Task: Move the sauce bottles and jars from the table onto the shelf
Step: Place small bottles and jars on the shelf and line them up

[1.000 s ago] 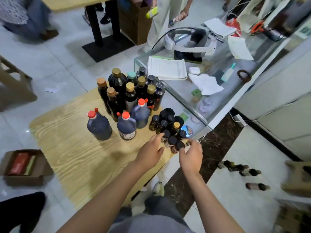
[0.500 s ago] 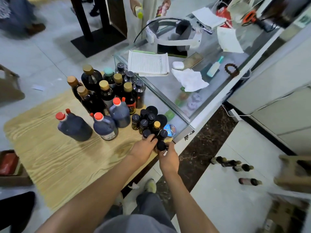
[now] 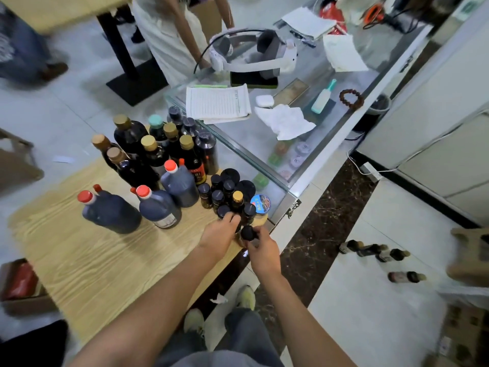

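Hands at frame centre have closed on small bottles since a second ago: right hand (image 3: 263, 251) now grips one bottle (image 3: 248, 233), left hand (image 3: 221, 234) curls round its neighbour (both at the table (image 3: 79, 260) edge), pickup begun.

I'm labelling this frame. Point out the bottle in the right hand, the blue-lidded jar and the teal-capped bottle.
small bottle (image 3: 248, 232), head view, on its black cap.
blue-lidded jar (image 3: 260, 202), head view, on its lid.
teal-capped bottle (image 3: 155, 120), head view, on its cap.
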Action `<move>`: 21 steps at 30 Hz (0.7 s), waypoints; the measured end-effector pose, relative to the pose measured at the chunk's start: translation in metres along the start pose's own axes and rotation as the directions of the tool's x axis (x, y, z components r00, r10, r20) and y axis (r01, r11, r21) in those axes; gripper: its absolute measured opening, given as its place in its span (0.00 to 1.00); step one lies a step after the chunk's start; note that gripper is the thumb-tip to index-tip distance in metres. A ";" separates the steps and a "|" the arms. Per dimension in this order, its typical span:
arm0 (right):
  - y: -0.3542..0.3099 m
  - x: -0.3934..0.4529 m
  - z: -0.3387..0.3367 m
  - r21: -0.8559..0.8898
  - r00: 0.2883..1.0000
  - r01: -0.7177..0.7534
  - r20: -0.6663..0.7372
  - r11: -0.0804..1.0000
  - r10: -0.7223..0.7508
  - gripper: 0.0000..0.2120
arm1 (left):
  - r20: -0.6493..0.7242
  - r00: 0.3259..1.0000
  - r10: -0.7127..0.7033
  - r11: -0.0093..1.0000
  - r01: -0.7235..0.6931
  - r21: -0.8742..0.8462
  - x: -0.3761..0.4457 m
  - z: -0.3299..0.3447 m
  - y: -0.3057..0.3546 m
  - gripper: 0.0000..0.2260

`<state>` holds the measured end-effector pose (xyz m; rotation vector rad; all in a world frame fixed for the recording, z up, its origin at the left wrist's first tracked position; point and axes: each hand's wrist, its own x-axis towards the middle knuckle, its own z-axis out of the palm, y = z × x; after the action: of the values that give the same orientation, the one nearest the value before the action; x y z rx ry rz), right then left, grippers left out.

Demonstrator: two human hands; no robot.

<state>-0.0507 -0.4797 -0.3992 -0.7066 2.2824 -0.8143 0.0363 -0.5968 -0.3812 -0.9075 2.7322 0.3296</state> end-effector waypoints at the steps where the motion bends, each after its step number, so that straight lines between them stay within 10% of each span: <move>1: 0.001 -0.001 -0.002 0.011 1.000 0.012 -0.002 1.000 -0.012 0.16 | -0.003 1.000 0.016 1.000 -0.016 0.008 0.000 -0.002 -0.002 0.19; 8: 0.006 -0.030 -0.034 0.145 0.990 0.070 -0.132 0.987 -0.051 0.16 | -0.210 0.970 0.122 0.936 -0.183 -0.300 -0.022 -0.010 0.003 0.17; 15: 0.011 -0.109 -0.097 0.270 0.910 0.117 -0.415 0.956 0.006 0.16 | -0.146 0.959 0.243 0.517 -0.255 -0.817 -0.041 -0.052 0.065 0.17; 21: 0.023 -0.195 -0.165 0.306 0.775 0.105 -0.621 0.946 0.115 0.18 | -0.213 0.838 0.503 0.294 -0.397 -0.869 -0.080 -0.098 0.164 0.15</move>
<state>-0.0388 -0.2775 -0.2416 -0.2834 2.6120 -1.5804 -0.0170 -0.4527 -0.2423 -0.1472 2.5093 2.0460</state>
